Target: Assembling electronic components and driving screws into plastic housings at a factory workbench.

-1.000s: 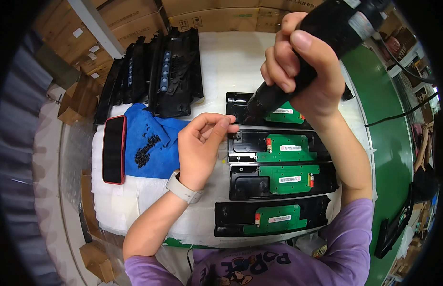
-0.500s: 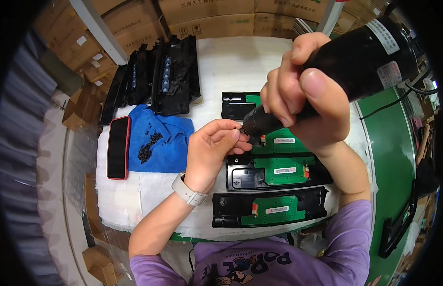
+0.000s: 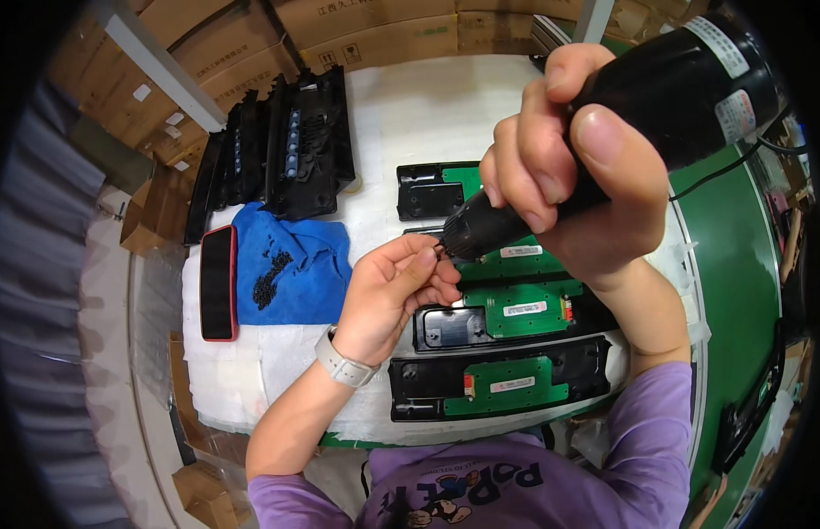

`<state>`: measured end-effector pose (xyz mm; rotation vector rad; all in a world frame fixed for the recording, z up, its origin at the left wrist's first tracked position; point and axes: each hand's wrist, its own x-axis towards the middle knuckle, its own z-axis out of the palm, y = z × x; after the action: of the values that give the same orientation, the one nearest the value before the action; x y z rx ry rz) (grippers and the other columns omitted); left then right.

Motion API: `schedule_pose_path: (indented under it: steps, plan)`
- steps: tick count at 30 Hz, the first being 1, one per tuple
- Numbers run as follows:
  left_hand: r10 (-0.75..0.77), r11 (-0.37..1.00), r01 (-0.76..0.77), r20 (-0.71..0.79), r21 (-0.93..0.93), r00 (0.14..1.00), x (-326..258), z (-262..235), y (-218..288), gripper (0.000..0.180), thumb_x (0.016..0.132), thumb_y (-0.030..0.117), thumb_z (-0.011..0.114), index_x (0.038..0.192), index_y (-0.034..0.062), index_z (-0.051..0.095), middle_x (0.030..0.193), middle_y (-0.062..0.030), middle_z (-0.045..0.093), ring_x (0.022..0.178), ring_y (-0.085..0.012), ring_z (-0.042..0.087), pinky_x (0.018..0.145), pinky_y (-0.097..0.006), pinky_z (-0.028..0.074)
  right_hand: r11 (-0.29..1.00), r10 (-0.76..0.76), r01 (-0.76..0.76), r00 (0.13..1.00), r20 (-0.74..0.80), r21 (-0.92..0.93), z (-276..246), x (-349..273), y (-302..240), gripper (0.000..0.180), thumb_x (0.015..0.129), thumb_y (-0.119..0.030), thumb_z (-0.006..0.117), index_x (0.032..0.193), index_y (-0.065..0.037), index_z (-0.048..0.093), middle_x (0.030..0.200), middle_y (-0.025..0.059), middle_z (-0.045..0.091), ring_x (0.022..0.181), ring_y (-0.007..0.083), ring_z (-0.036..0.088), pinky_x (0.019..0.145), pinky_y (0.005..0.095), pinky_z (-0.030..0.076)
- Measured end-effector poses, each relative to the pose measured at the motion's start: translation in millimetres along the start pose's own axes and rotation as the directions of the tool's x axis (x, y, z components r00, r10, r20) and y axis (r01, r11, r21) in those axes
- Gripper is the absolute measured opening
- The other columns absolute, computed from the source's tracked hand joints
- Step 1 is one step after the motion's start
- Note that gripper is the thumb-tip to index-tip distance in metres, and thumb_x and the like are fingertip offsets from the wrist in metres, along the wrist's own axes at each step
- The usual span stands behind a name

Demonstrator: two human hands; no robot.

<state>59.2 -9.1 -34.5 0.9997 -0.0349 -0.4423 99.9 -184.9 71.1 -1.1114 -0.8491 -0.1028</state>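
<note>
My right hand (image 3: 573,181) grips a black electric screwdriver (image 3: 657,106) raised close to the camera, its tip pointing down-left. My left hand (image 3: 394,295) pinches something small, too small to make out, right at the screwdriver's tip (image 3: 443,249). Below the hands lie several black plastic housings with green circuit boards (image 3: 526,309), stacked in a column on the white padded table (image 3: 401,115). The nearest housing (image 3: 502,386) is fully in view; the upper ones are partly hidden by my hands.
A blue cloth (image 3: 291,269) with a pile of small black screws (image 3: 270,278) lies left of my left hand. A red-edged phone (image 3: 218,282) sits beside it. Black plastic parts (image 3: 295,150) are stacked at the far left. Cardboard boxes (image 3: 374,35) line the back; a green conveyor (image 3: 736,273) runs on the right.
My right hand has lifted the screwdriver nearer the camera and leftward. My left hand has come up off the housings to meet its tip.
</note>
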Motion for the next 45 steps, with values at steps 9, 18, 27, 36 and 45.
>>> schedule_pose_path:
  steps: [9,18,27,36,45]
  plan:
    - [0.036,0.997,-0.032,-0.044,0.073,0.998,-3,1,1,0.018,0.093,0.016,0.051,0.101,0.0007,0.054,0.082,-0.0081,0.062,0.071,-0.014,0.061,0.066,-0.024,0.051,0.999,0.047,-0.046,0.999,0.024,-0.017,2,-1,-7,0.026,0.085,-0.027,0.046,0.104,-0.01,0.042,0.057,-0.002,0.04,0.041,0.0098,0.038,0.05,0.0278,0.039]
    - [0.064,0.98,-0.053,-0.049,0.191,0.997,-4,3,-1,0.014,0.093,0.011,0.05,0.101,0.0,0.054,0.081,-0.0075,0.062,0.07,-0.0123,0.061,0.063,-0.022,0.048,0.994,0.1,-0.098,0.994,-0.041,0.04,0,-7,1,0.025,0.085,-0.026,0.046,0.103,-0.009,0.042,0.055,-0.0017,0.039,0.04,0.0098,0.038,0.05,0.0277,0.039]
    - [0.045,0.979,-0.044,0.001,0.202,0.999,-1,-1,0,0.017,0.094,0.017,0.048,0.098,0.0008,0.053,0.077,-0.0075,0.062,0.065,-0.0136,0.062,0.06,-0.022,0.048,0.991,0.128,-0.123,0.984,-0.122,0.049,-1,-3,4,0.022,0.086,-0.025,0.044,0.1,-0.007,0.044,0.056,-0.0011,0.039,0.04,0.0095,0.038,0.05,0.0279,0.04]
    - [0.079,0.926,-0.066,-0.02,0.371,0.997,-1,-4,6,0.019,0.095,0.02,0.046,0.094,0.0023,0.053,0.079,-0.0088,0.064,0.055,-0.0102,0.057,0.051,-0.02,0.044,0.98,0.156,-0.133,0.975,-0.16,0.148,-2,2,8,0.021,0.088,-0.024,0.044,0.099,-0.007,0.047,0.057,-0.0019,0.039,0.041,0.0087,0.038,0.051,0.0272,0.04]
    - [0.679,-0.051,-0.376,0.308,0.925,0.666,29,-28,2,0.006,0.082,0.004,0.055,0.085,-0.0006,0.055,0.083,-0.013,0.061,0.081,-0.0319,0.056,0.069,-0.036,0.046,0.984,0.07,-0.102,0.976,-0.207,-0.145,-32,55,56,0.019,0.076,-0.016,0.063,0.082,-0.001,0.053,0.055,0.0041,0.045,0.042,0.0123,0.044,0.045,0.027,0.037]
